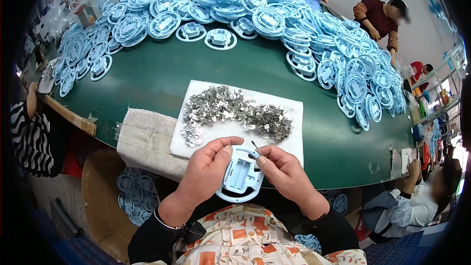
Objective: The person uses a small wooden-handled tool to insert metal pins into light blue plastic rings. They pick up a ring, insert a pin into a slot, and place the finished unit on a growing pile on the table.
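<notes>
Close to my body is a light blue plastic toy steering wheel (241,174), with an open rectangular battery compartment facing up. My left hand (203,172) grips its left side, thumb on the face and fingers around the rim. At the upper right of the rim, my right hand (287,172) is closed in a pinch, with a thin metal piece (255,146) sticking out past the thumb and forefinger. Whether that piece is a tool or a contact is too small to tell. Just beyond my hands, many small shiny metal clips (223,108) lie heaped on a white foam board (211,143).
A big pile of similar blue wheels (221,5) covers the far side of the green table (147,68). Pale cloth (147,135) lies at the near edge. Below left, a cardboard box (100,201) holds more wheels. Other people sit left, right and beyond the table.
</notes>
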Available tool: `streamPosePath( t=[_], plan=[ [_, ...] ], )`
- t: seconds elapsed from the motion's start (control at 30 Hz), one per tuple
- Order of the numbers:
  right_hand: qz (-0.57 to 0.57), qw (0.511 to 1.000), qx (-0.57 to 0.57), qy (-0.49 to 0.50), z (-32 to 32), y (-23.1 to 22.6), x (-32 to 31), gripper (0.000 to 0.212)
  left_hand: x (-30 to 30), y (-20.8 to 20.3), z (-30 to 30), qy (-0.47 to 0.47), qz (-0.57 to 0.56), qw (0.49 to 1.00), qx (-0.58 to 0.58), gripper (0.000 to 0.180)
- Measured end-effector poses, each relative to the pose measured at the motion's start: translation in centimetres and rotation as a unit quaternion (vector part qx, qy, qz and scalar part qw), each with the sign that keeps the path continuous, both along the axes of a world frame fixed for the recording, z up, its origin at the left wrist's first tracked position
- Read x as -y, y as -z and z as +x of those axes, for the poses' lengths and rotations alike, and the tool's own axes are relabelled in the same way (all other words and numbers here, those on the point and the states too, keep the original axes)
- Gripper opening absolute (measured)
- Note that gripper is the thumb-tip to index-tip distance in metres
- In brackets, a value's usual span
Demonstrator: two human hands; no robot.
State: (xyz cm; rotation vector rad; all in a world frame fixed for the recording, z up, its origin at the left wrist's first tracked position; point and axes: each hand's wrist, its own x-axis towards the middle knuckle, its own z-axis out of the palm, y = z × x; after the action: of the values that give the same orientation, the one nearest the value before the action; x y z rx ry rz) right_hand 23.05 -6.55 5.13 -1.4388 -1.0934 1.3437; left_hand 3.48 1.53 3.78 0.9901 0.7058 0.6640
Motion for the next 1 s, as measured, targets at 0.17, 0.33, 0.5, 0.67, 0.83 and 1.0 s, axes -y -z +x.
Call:
streamPosePath(
  t=[0.17, 0.33, 0.5, 0.67, 0.83, 1.0],
  plan=[
    [-0.006, 0.999, 0.042, -0.027, 1.1, -0.7, 0.2, 0.026, -0.4, -1.0, -0.7, 0.096, 0.287, 0.94, -0.157, 0.038],
    [0.021, 1.0, 0.01, 0.002, 0.8, -1.3, 1.0, 0.028, -0.6, -0.9, 0.1, 0.123, 0.445, 0.866, -0.191, 0.043],
    [0.122, 0.99, 0.074, 0.012, -0.5, -0.7, 2.1, 0.035, 0.2, 0.6, -0.6, 0.131, -0.069, 0.979, 0.142, 0.051],
    [0.224, 0.967, 0.121, -0.007, -2.3, 0.3, 1.8, 0.043, 1.3, 0.4, 0.0, 0.113, -0.113, 0.958, 0.238, 0.048],
    [0.305, 0.865, 0.397, -0.035, -2.2, -0.1, 2.1, 0.049, 0.9, 0.9, 0.0, 0.118, -0.065, 0.982, 0.136, 0.048],
    [0.329, 0.9, 0.281, -0.052, -1.5, 0.8, 2.2, 0.048, 1.3, 1.0, 0.8, 0.049, -0.056, 0.99, 0.124, 0.049]
  ],
)
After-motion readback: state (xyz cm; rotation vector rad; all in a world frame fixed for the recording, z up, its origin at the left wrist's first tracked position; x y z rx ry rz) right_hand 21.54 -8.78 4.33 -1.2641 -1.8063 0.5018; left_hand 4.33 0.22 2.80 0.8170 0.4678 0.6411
